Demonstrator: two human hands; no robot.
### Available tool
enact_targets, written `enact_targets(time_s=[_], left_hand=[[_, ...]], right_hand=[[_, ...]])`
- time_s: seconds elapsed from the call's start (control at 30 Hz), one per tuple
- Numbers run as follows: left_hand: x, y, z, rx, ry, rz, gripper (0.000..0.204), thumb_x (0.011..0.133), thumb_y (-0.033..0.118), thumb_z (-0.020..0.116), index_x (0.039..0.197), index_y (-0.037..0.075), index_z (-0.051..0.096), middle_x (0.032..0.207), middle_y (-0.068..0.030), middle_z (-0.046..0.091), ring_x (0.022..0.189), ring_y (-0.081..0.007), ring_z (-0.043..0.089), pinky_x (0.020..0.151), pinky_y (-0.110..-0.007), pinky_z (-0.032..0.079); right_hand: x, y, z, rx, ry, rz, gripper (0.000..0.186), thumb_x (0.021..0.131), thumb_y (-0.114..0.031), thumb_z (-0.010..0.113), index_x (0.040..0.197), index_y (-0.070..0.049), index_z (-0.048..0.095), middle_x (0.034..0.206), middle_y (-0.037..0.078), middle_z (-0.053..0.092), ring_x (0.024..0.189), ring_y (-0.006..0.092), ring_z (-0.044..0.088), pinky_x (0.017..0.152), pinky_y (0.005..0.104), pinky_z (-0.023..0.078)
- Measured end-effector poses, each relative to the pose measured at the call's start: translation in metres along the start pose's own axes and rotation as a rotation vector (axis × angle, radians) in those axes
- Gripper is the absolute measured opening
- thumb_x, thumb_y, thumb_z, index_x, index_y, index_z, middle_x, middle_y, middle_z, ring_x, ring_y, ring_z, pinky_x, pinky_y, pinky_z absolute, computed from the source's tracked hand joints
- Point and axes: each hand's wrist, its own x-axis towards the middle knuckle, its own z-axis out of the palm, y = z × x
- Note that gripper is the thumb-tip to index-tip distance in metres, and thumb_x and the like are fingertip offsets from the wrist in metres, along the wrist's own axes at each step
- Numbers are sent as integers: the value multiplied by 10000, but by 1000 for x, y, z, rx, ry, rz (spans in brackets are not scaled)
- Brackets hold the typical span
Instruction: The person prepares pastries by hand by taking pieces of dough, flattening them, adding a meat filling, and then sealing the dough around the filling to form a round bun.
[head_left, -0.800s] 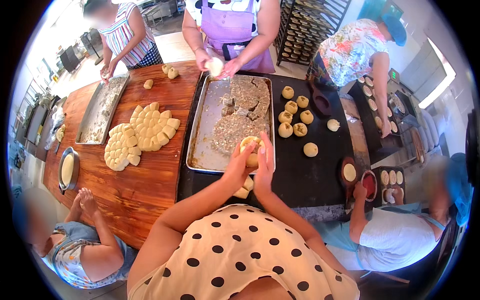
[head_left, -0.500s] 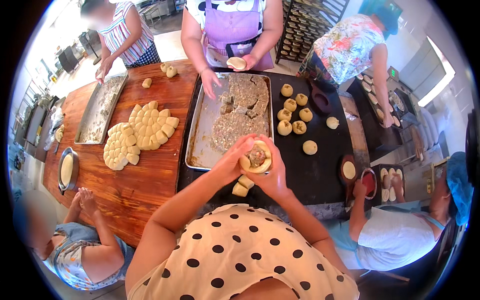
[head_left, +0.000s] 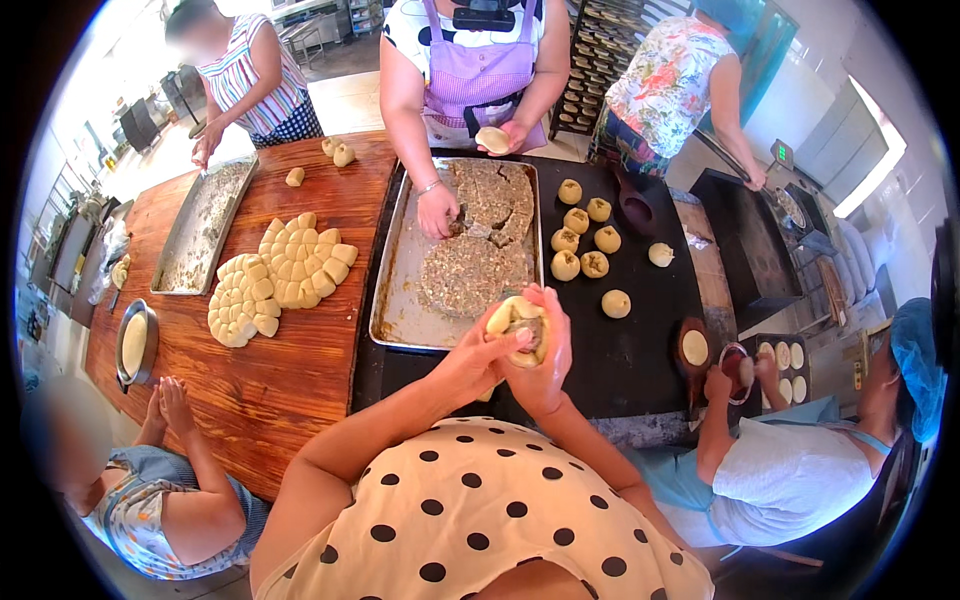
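Observation:
Above the near edge of the black table, both hands hold a dough wrapper (head_left: 503,318) cupped around a lump of grey-brown filling (head_left: 528,328). My left hand (head_left: 474,362) has its thumb over the filling, with the fingers at the dough's left side. Around the right side and underneath curls my right hand (head_left: 546,368). Just beyond is a metal tray (head_left: 392,318) with a slab of the same crumbly filling (head_left: 465,280). A piece of dough (head_left: 486,395) is mostly hidden below my wrists.
Several gathered dough balls (head_left: 595,265) sit right of the tray. Cut dough pieces (head_left: 240,300) lie on the wooden table (head_left: 310,390). Opposite, a person's hand (head_left: 438,210) is in the filling. Co-workers stand around; one at right holds a red-rimmed bowl (head_left: 736,370).
My hands have shifted slightly right, and my left thumb has come over the filling. The person opposite has lowered a hand into the filling. At far right, a co-worker has moved back, gripping a handle.

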Motion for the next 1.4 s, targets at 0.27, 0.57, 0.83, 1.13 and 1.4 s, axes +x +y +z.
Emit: enact_targets(time_s=[0.27,0.57,0.83,1.13,1.4], left_hand=[[-4,23,3,214,-79,-118,671,923,123,677,1486,120,312,1274,-50,544,1183,-161,552,990,-344,481],[-8,21,13,486,-112,-91,583,953,252,657,1414,63,355,1276,-71,515,1207,-140,502,986,-303,446],[-9,-6,17,137,68,-53,574,949,171,650,1430,79,351,1320,-70,514,1195,-152,548,980,-315,477],[-9,14,20,554,-109,-171,560,976,233,616,1424,29,349,1251,-72,540,1153,-149,542,960,-302,471],[-2,14,12,554,-80,-215,467,984,207,592,1385,41,419,1226,-64,557,1145,-151,555,963,-308,469]], right_hand=[[23,-6,-27,25,-226,-173,978,611,-218,901,1399,-2,363,1233,194,602,1175,404,572,1109,493,376],[28,-14,-36,81,-249,-168,738,622,-149,884,1256,-14,531,1165,173,619,1089,383,607,1022,493,465],[7,-6,-16,56,39,-120,815,611,-133,896,1317,-23,503,1251,202,597,1159,392,582,945,445,511],[14,-4,-39,73,-197,-177,609,583,-45,816,1152,-31,599,1108,140,661,1035,334,647,952,437,520],[14,-9,-31,21,-62,-262,551,596,11,790,1118,-23,615,1064,152,659,989,362,654,915,439,536]])
